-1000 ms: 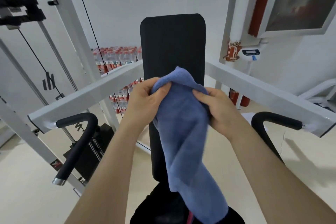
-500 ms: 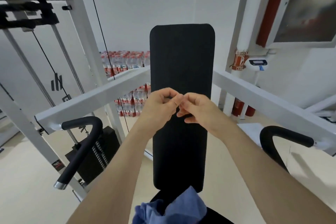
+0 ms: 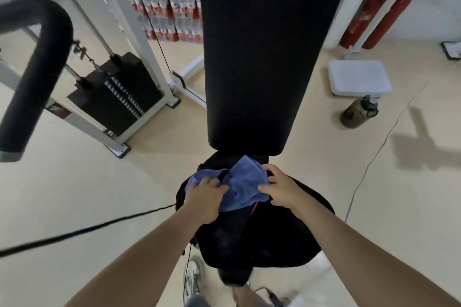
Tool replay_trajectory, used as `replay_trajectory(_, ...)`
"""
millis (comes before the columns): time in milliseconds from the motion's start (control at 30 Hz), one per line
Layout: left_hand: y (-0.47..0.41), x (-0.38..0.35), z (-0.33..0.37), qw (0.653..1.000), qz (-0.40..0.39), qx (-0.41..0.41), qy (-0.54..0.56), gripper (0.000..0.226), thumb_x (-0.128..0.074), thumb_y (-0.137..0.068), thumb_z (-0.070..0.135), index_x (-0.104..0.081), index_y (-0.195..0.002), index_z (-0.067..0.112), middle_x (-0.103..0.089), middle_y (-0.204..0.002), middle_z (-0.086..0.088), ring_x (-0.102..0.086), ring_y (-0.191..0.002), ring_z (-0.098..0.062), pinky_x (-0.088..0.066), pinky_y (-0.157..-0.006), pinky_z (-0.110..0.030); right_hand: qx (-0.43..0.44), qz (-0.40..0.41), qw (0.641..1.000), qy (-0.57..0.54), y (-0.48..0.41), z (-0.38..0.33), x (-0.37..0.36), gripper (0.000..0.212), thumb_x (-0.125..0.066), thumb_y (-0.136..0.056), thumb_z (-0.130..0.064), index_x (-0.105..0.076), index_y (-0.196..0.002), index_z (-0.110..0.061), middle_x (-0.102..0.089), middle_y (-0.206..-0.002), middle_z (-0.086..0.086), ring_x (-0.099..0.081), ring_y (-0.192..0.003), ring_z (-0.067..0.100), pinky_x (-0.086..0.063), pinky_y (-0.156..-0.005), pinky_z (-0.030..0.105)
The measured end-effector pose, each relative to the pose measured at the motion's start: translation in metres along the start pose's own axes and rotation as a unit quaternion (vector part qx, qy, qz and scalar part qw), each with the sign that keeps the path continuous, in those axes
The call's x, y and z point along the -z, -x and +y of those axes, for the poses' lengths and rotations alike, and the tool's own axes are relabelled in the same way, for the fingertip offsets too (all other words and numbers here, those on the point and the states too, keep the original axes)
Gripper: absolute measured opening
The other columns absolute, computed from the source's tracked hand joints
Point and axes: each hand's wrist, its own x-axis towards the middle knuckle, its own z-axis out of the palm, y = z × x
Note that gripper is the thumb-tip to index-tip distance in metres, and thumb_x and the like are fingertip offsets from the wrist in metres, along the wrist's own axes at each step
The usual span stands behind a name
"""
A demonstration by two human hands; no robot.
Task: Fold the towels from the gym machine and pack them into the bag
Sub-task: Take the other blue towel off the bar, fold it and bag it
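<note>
1. The black back pad [image 3: 272, 52] of the gym machine stands tall ahead of me.
2. Below it the black bag [image 3: 252, 237] sits on the seat.
3. The blue towel [image 3: 243, 182] lies bunched in the bag's mouth.
4. My left hand [image 3: 204, 198] presses flat on the towel, fingers spread, not clenched.
5. My right hand [image 3: 279, 190] rests open at its right edge.

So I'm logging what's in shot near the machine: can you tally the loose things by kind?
Blue towels: 1
Black bags: 1
Fire extinguishers: 2
Dark bottles: 1
White scales: 1
Total: 6
</note>
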Motion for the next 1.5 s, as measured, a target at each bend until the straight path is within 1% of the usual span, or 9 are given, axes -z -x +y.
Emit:
replay_trajectory(100, -0.014, -0.033, 0.0, 0.995, -0.039, 0.085, -0.032, 0.057, -0.065, -0.081, 0.039, -0.044, -0.133, 0.028, -0.046, -0.135, 0.004, -0.038, -0.131, -0.023, -0.021, -0.109, -0.049, -0.006, -0.039, 0.999, -0.006, -0.012, 0.031, -0.021, 0.065, -0.055, -0.092, 0.001, -0.028, -0.14, -0.033, -0.052, -0.134, 0.008, -0.059, -0.103, 0.019, -0.053, -0.076, 0.023)
replay_trajectory(267, -0.017, -0.001, 0.011, 0.98, 0.057, 0.128, 0.138, 0.022, -0.047, -0.091, 0.029, -0.05, -0.07, 0.021, -0.052, -0.077, 0.006, -0.058, -0.096, -0.019, -0.031, -0.097, -0.04, 0.049, -0.021, 0.982, 0.179, -0.033, 0.048, -0.044, 0.089, -0.073, -0.081, -0.027, -0.021, -0.153, -0.032, -0.018, -0.161, 0.002, -0.017, -0.148, 0.027, -0.028, -0.116, 0.046)
replay_trajectory(367, -0.003, 0.055, 0.02, 0.928, 0.122, 0.073, 0.345, 0.022, -0.045, -0.094, 0.025, -0.056, -0.078, 0.014, -0.056, -0.074, 0.002, -0.057, -0.082, -0.022, -0.039, -0.08, -0.036, 0.139, 0.025, 0.987, 0.074, -0.027, 0.009, -0.039, 0.033, -0.065, -0.086, -0.011, -0.062, -0.115, -0.026, -0.06, -0.123, 0.002, -0.054, -0.117, 0.02, -0.045, -0.095, 0.028)
replay_trajectory(467, 0.016, 0.105, 0.014, 0.861, 0.156, 0.035, 0.483, 0.031, -0.052, -0.092, 0.027, -0.061, -0.075, 0.003, -0.06, -0.064, -0.011, -0.055, -0.063, -0.022, -0.046, -0.064, -0.038, 0.15, 0.087, 0.984, 0.049, -0.017, -0.031, -0.013, 0.028, -0.056, -0.088, -0.009, -0.055, -0.067, -0.028, -0.057, -0.066, -0.007, -0.055, -0.068, 0.012, -0.046, -0.066, 0.03)
replay_trajectory(733, 0.104, 0.191, -0.01, 0.77, 0.273, 0.04, 0.576, 0.051, -0.049, -0.097, 0.038, -0.047, -0.065, -0.001, -0.038, -0.05, 0.001, -0.036, -0.046, -0.014, -0.03, -0.05, -0.027, 0.208, 0.068, 0.96, 0.173, 0.068, -0.124, 0.071, 0.028, -0.074, -0.081, -0.027, -0.061, -0.058, -0.019, -0.052, -0.055, -0.007, -0.049, -0.056, 0.007, -0.041, -0.06, 0.029)
replay_trajectory(833, 0.138, 0.216, -0.02, 0.714, 0.318, -0.005, 0.623, 0.058, -0.053, -0.091, 0.05, -0.059, -0.083, -0.007, -0.056, -0.07, -0.014, -0.051, -0.064, -0.025, -0.038, -0.062, -0.037, 0.245, 0.051, 0.968, 0.018, 0.111, -0.149, 0.097, 0.015, -0.071, -0.088, -0.021, -0.072, -0.081, -0.008, -0.067, -0.075, 0.003, -0.063, -0.074, 0.014, -0.05, -0.067, 0.027)
replay_trajectory(933, 0.162, 0.246, -0.001, 0.741, 0.315, -0.105, 0.584, 0.04, -0.054, -0.096, 0.04, -0.067, -0.088, 0.003, -0.062, -0.078, -0.028, -0.058, -0.069, -0.024, -0.044, -0.064, -0.037, 0.317, -0.007, 0.936, -0.152, 0.149, -0.183, 0.107, 0.021, -0.063, -0.092, -0.009, -0.066, -0.11, 0.001, -0.069, -0.1, 0.014, -0.066, -0.096, 0.025, -0.055, -0.081, 0.031)
replay_trajectory(1167, 0.212, 0.334, 0.045, 0.748, 0.395, -0.255, 0.468, 0.024, -0.05, -0.099, 0.025, -0.068, -0.09, 0.013, -0.068, -0.084, -0.016, -0.063, -0.075, -0.019, -0.052, -0.069, -0.034, 0.423, -0.033, 0.906, 0.008, 0.214, -0.246, 0.097, 0.032, -0.067, -0.089, -0.008, -0.062, -0.116, -0.025, -0.072, -0.108, -0.003, -0.068, -0.106, 0.014, -0.056, -0.088, 0.028)
replay_trajectory(1500, 0.233, 0.333, 0.004, 0.803, 0.345, -0.18, 0.451, 0.024, -0.074, -0.084, 0.029, -0.069, -0.099, 0.012, -0.073, -0.096, -0.01, -0.071, -0.089, -0.029, -0.057, -0.084, -0.05, 0.414, 0.35, 0.839, -0.044, 0.231, -0.256, 0.144, 0.009, -0.062, -0.094, -0.026, -0.064, -0.102, -0.029, -0.066, -0.088, -0.006, -0.063, -0.081, 0.008, -0.048, -0.067, 0.019)
